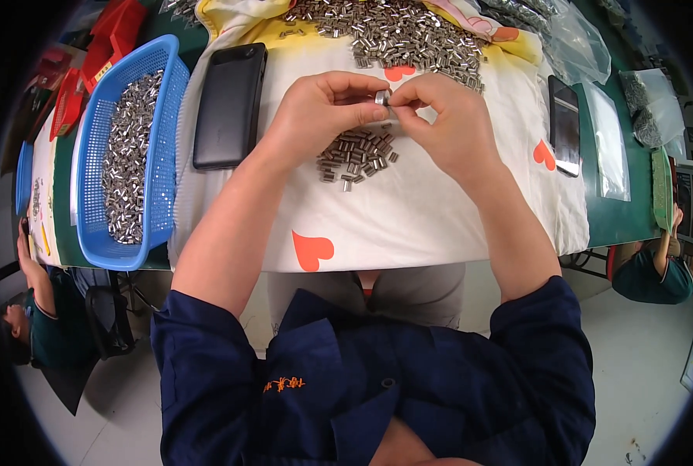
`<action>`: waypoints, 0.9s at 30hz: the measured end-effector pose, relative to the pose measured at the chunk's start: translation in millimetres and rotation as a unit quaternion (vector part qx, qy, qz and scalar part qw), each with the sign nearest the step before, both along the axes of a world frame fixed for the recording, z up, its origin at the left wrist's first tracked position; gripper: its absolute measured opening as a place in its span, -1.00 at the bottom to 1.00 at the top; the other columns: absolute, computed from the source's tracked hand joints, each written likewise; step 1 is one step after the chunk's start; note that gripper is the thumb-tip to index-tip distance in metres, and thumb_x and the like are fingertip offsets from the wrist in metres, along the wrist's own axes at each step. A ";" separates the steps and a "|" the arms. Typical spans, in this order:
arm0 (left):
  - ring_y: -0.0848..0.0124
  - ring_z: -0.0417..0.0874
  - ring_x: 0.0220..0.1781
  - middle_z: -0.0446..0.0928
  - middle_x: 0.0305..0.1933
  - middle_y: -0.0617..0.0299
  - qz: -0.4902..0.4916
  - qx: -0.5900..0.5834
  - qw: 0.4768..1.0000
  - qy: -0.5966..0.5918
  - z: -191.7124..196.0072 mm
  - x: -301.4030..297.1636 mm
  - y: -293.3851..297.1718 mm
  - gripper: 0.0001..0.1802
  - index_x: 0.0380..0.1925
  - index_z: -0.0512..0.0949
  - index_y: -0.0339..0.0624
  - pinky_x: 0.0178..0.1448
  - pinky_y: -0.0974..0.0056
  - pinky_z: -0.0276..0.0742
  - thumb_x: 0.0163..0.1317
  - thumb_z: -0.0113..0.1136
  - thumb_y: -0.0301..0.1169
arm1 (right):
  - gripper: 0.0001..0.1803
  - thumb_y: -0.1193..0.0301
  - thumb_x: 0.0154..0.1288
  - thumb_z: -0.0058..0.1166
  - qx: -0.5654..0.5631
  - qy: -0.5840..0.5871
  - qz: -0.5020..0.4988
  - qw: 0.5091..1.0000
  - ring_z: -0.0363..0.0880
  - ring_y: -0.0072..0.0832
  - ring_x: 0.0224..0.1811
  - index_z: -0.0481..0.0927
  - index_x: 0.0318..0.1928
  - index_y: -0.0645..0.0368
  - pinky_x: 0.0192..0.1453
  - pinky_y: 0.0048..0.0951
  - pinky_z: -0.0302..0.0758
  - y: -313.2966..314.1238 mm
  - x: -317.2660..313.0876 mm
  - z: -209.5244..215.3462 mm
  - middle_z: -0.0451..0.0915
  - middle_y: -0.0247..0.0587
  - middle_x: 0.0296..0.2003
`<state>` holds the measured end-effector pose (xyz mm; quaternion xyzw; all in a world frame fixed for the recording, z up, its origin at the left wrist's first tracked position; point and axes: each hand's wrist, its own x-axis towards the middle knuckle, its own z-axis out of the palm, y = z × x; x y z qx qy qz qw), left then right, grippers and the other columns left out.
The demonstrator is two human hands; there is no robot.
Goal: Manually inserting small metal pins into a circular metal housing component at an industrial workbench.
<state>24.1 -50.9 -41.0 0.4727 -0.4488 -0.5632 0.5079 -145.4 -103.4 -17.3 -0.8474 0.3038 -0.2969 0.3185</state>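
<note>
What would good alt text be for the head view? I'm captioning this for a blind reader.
A person's left hand and right hand pinch one small metal piece together above a small pile of metal pieces on a white cloth with red hearts. A blue basket of such pieces and a black phone lie to the left.

blue basket (163,93) (part-filled), black phone (230,105)
</note>
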 end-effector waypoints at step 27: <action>0.57 0.55 -0.24 0.54 -0.26 0.25 -0.066 0.021 0.994 -0.082 0.7 -0.8 1.7 -0.70 -0.20 0.50 -0.32 -0.11 0.48 0.50 -0.02 0.19 -0.64 | -0.90 0.45 0.00 0.04 -0.097 0.136 -0.124 0.978 0.46 -0.24 -0.29 0.54 -0.41 0.17 -0.19 -0.30 0.39 -44.2 -9.1 -22.6 0.52 -0.17 -0.42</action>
